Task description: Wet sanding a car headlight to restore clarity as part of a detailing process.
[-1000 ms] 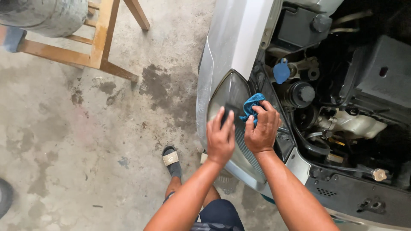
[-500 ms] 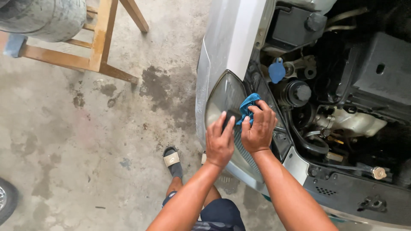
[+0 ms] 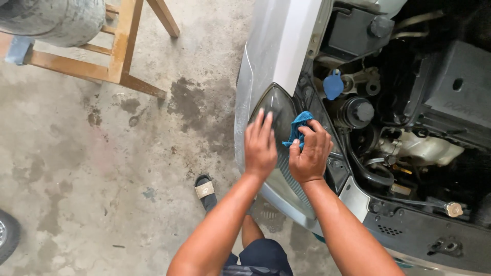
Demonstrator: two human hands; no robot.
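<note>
I look down at the front corner of a silver car (image 3: 276, 46) with its bonnet up. My right hand (image 3: 310, 151) is closed on a small blue cloth (image 3: 299, 125) and presses it against the dark headlight (image 3: 279, 110). My left hand (image 3: 260, 144) lies flat on the headlight lens beside it, fingers together and pointing up. Both forearms reach up from the bottom of the view.
The engine bay holds a blue filler cap (image 3: 333, 85), a black round cap (image 3: 358, 110), a white reservoir (image 3: 419, 148) and a black cover (image 3: 452, 87). A wooden stand (image 3: 123, 51) carries a grey drum (image 3: 51, 18). My sandalled foot (image 3: 205, 190) stands on stained concrete; a tyre (image 3: 6, 235) at left.
Both hands have stayed on the headlight, shifting slightly across the lens with the cloth. The view has drifted a little.
</note>
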